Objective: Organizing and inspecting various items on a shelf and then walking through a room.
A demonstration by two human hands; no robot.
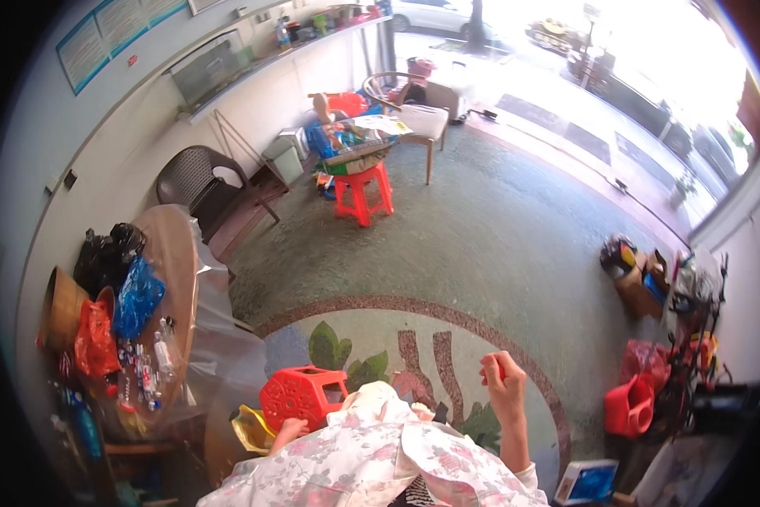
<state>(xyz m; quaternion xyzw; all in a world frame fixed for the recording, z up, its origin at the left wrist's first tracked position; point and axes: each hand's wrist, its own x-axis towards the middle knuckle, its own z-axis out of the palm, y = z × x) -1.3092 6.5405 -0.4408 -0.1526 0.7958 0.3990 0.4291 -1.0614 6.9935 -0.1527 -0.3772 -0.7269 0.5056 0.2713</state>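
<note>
At my left side, my left hand grips the edge of a red plastic stool. The stool is tipped over, so its perforated seat faces sideways. Right behind it shows a yellow object, perhaps a bag or a basin. My right hand is raised in front of me on the right, its fingers curled into a loose fist. A small red patch shows at those fingers; what it is cannot be made out. Below both hands lies the floor with a round leaf-patterned inlay.
On the left, a round wooden table bears bags and bottles. Beyond stand a dark woven chair, another red stool loaded with bags, and a wooden armchair. Boxes and a red plastic container line the right.
</note>
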